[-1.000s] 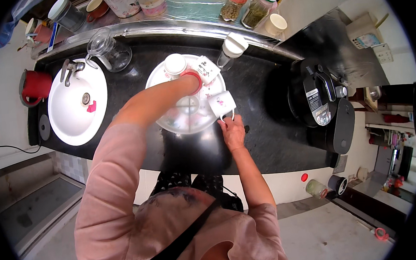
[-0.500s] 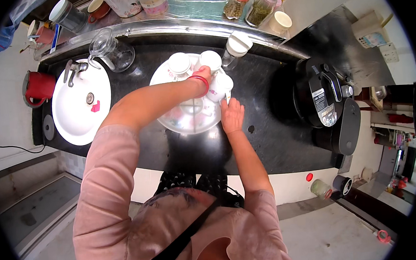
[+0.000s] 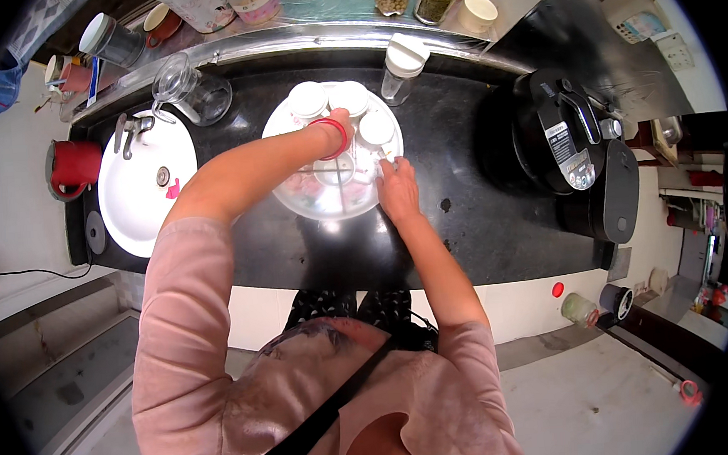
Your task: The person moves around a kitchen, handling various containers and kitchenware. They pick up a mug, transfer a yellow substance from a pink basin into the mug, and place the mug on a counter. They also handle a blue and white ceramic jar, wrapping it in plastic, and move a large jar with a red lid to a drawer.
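While right hand (image 3: 398, 190) is pinching handle (image 3: 384, 154) of white cylindrical ceramic mug (image 3: 376, 129), left hand (image 3: 344, 126) is touching second white mug (image 3: 348, 97); its grip is hiding from view, cannot tell. Change: both mugs, tilted one second earlier, are now standing on end beside third white mug (image 3: 308, 100), on round white tray (image 3: 297, 199) on black countertop (image 3: 482, 245). Judgement: trio is forming compact cluster; right mug's placing appears nearly complete.
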A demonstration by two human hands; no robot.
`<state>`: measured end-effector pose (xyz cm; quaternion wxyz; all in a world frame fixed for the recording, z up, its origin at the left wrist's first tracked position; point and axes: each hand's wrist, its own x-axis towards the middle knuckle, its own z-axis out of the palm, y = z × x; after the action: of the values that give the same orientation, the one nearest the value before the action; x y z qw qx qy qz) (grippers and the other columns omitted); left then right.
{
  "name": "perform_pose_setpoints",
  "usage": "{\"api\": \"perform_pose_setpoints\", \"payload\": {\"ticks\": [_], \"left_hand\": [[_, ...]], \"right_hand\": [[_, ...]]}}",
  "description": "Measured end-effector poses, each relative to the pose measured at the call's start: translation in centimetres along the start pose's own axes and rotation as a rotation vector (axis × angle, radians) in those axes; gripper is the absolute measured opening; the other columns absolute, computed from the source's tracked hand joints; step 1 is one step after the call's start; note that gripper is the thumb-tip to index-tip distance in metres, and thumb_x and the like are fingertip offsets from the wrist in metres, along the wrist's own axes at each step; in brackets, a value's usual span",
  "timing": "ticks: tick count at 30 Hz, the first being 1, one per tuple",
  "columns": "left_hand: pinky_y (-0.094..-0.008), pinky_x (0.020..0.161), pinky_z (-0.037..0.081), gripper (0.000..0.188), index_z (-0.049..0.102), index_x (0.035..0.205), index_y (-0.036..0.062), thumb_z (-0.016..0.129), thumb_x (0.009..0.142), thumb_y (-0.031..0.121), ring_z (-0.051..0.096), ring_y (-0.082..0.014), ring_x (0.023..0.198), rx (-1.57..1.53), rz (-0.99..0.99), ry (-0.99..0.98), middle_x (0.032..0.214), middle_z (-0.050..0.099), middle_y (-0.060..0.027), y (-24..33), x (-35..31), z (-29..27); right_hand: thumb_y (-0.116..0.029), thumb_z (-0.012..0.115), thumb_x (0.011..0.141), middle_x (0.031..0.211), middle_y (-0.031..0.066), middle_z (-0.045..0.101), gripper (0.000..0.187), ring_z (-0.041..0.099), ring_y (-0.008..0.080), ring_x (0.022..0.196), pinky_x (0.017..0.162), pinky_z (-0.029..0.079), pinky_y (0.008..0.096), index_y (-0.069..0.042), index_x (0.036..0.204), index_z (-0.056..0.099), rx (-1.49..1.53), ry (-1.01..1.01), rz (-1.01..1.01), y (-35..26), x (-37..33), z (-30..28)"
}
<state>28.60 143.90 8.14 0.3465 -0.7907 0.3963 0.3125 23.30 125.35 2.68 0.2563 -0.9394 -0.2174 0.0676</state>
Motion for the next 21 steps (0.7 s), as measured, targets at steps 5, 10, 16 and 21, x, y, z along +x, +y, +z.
{"api": "perform_pose_setpoints", "payload": {"ticks": [5, 10, 16, 21], "left_hand": [[-0.0349, 0.074, 0.045, 0.015, 0.062, 0.084, 0.0057, 0.051, 0.075, 0.010, 0.058, -0.0232, 0.089, -0.398, -0.172, 0.461, 0.092, 0.060, -0.0090, 0.6, -2.2, 1.9], [-0.0361, 0.066, 0.043, 0.017, 0.061, 0.083, 0.0086, 0.055, 0.068, 0.005, 0.055, -0.0225, 0.076, -0.626, -0.349, 1.145, 0.080, 0.057, -0.0056, 2.5, -7.8, 0.4], [-0.0230, 0.065, 0.044, 0.012, 0.062, 0.086, -0.0014, 0.057, 0.082, 0.008, 0.055, -0.0096, 0.069, -2.095, -0.508, 1.061, 0.076, 0.060, -0.0030, 12.9, -12.9, -1.1], [-0.0258, 0.059, 0.044, 0.009, 0.062, 0.083, -0.0009, 0.057, 0.080, 0.005, 0.055, -0.0143, 0.063, -1.883, -0.444, 1.073, 0.070, 0.059, -0.0062, 22.5, -8.0, -3.5]], "right_hand": [[-0.011, 0.060, 0.076, 0.109, 0.0176, 0.048, 0.026, 0.048, 0.0330, 0.100, 0.084, 0.042, 0.0380, -0.006, 0.101, 0.056, 0.117, 0.099, -0.020, 1.2, -4.2, -2.2], [-0.012, 0.059, 0.077, 0.088, 0.0139, 0.058, 0.019, 0.059, 0.0282, 0.077, 0.071, 0.048, 0.0352, -0.006, 0.096, 0.060, 0.217, 0.013, 0.165, 5.8, -11.4, -4.7], [-0.019, 0.063, 0.078, 0.096, 0.0097, 0.063, 0.025, 0.060, 0.0192, 0.082, 0.073, 0.048, 0.0307, -0.005, 0.099, 0.061, 0.698, -0.515, 0.539, 8.2, -18.4, -8.1], [-0.028, 0.059, 0.081, 0.103, 0.0049, 0.059, 0.036, 0.055, 0.0127, 0.094, 0.078, 0.043, 0.0277, -0.010, 0.111, 0.055, 1.399, -0.640, 0.403, 6.1, -16.8, -15.4]]}}
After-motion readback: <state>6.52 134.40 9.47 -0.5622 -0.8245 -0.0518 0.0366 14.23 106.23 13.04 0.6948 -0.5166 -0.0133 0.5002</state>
